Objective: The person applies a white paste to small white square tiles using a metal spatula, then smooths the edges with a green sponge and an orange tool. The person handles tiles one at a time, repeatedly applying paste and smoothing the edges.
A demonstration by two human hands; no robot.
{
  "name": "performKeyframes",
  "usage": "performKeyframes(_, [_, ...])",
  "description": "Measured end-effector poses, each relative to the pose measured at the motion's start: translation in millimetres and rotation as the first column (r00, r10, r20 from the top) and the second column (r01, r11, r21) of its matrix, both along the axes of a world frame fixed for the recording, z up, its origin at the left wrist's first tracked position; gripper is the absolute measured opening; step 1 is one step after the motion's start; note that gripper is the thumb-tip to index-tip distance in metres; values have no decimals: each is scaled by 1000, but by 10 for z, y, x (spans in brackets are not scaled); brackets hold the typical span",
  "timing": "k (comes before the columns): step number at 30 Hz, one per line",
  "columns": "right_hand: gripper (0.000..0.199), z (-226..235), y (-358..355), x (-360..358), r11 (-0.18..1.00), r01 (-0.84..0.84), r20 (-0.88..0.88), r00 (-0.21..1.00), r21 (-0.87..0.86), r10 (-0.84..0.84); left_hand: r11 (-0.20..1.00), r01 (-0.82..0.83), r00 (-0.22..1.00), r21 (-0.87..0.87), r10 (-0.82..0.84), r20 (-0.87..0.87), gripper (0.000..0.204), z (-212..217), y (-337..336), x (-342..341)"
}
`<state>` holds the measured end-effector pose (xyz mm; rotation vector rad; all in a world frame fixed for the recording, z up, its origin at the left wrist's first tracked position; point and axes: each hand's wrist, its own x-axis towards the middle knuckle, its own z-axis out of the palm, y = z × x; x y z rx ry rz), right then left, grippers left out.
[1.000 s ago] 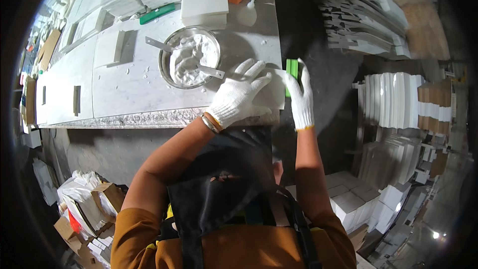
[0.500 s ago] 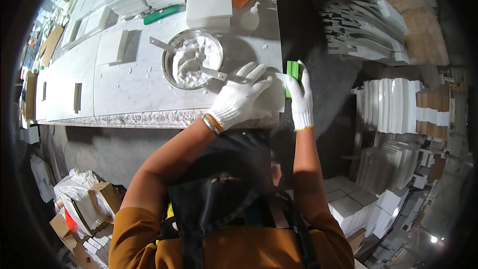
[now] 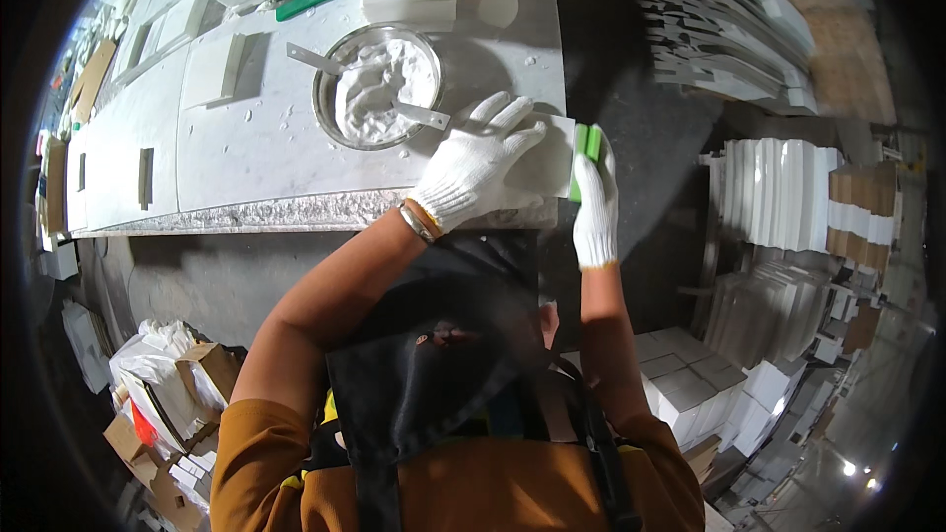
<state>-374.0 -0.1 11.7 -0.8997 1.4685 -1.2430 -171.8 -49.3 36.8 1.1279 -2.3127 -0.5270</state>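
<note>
While our left hand (image 3: 483, 158), spread flat, rests on the white tile (image 3: 552, 153) right of frame centre, our right grip (image 3: 595, 199) is wrapped around the green block (image 3: 589, 143) at its edge; we're probably smoothing, which next calls for even pressure.

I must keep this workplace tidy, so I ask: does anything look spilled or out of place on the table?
Yes, slightly: small white bits lie scattered on the table, left of the bowl. They look odd because they lie outside it, perhaps dropped from the white paste inside.
</note>
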Motion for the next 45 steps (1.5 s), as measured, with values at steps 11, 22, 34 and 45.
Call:
performKeyframes(11, [58, 56, -416, -46, 987, -83, -289, 957, -139, 39, 998, 12, 998, 66, -16, 61, 70, -3, -10, -4])
performKeyframes(22, [58, 189, -187, -258, 996, 53, -24, 998, -66, -55, 983, -39, 999, -179, 43, 21, 67, -132, 0, -7])
performKeyframes(34, [63, 666, -609, 283, 978, -193, -237, 957, -77, 170, 980, -170, 950, 101, 190, -249, 105, 227, 482, 282])
performKeyframes(45, [85, 1045, 295, 119, 883, -469, -159, 870, 25, 467, 989, -129, 919, 73, 147, -367, 112, 284, 554, 242])
